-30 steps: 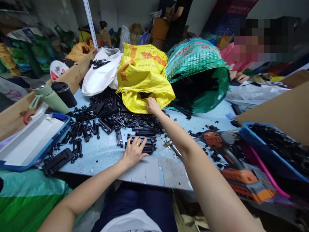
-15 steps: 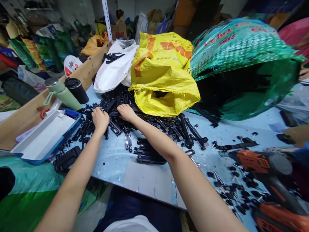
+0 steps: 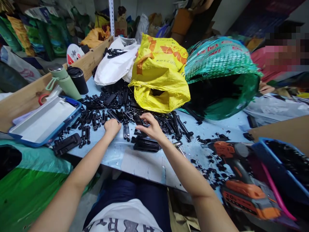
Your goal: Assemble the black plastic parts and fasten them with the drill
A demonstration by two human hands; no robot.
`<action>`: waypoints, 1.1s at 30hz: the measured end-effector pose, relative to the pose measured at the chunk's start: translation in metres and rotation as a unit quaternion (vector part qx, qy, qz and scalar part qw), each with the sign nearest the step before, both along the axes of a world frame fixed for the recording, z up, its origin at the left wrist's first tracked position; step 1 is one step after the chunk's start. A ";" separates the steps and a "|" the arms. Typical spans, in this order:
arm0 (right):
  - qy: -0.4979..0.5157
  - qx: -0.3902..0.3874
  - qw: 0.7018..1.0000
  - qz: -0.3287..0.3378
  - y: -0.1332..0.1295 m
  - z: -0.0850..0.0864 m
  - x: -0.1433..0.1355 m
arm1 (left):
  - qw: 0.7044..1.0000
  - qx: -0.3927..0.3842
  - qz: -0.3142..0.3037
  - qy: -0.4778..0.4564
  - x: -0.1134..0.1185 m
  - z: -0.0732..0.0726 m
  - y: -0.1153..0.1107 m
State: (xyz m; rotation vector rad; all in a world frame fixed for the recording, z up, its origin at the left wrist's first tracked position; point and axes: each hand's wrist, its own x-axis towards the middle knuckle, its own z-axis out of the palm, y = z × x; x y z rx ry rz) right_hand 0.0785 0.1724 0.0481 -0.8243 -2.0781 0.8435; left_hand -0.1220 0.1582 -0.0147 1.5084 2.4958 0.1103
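Note:
My left hand [image 3: 112,128] is closed at the near edge of a pile of black plastic arms [image 3: 109,100]; whatever its curled fingers hold is hidden. To its right, my right hand [image 3: 151,127] has thumb and fingertips around a dark black plastic part [image 3: 138,120], just above the pile. Below that hand lies a neat stack of longer black bars [image 3: 146,144] on the blue tabletop. Between both hands, a few small link pieces [image 3: 126,130] lie side by side, some with a shiny face.
Behind the pile lie a white sack [image 3: 113,69], a yellow sack [image 3: 161,77] and an open green sack [image 3: 224,80]. Left are a blue tray [image 3: 45,141], green bottle [image 3: 65,82] and black cup [image 3: 78,80]. An orange power drill [image 3: 241,180] and loose screws sit right, near another person's hand [image 3: 266,88].
Both hands have drawn back out of the pile toward the near edge and moved right. A black part now shows at my right fingertips. The view has turned right, showing a blue bin.

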 end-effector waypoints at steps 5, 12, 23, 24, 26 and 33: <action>0.002 -0.071 0.997 0.002 -0.083 -0.031 0.082 | 0.992 0.117 0.051 0.019 -0.015 -0.005 -0.029; -0.213 0.019 0.974 -0.075 -0.132 -0.082 0.134 | 0.893 0.363 -0.195 -0.179 0.031 0.015 -0.098; 0.187 -0.274 0.938 -0.097 -0.138 -0.065 0.098 | 0.799 0.301 -0.335 -0.399 0.125 0.015 -0.139; 0.167 -0.247 0.951 -0.080 -0.138 -0.062 0.103 | 0.799 0.303 -0.341 -0.393 0.126 0.017 -0.141; 0.124 -0.186 0.973 -0.056 -0.138 -0.057 0.110 | 0.802 0.307 -0.349 -0.376 0.129 0.020 -0.145; 0.140 -0.088 0.978 -0.125 -0.155 -0.059 0.086 | 0.793 0.451 -0.231 -0.337 0.159 0.020 -0.153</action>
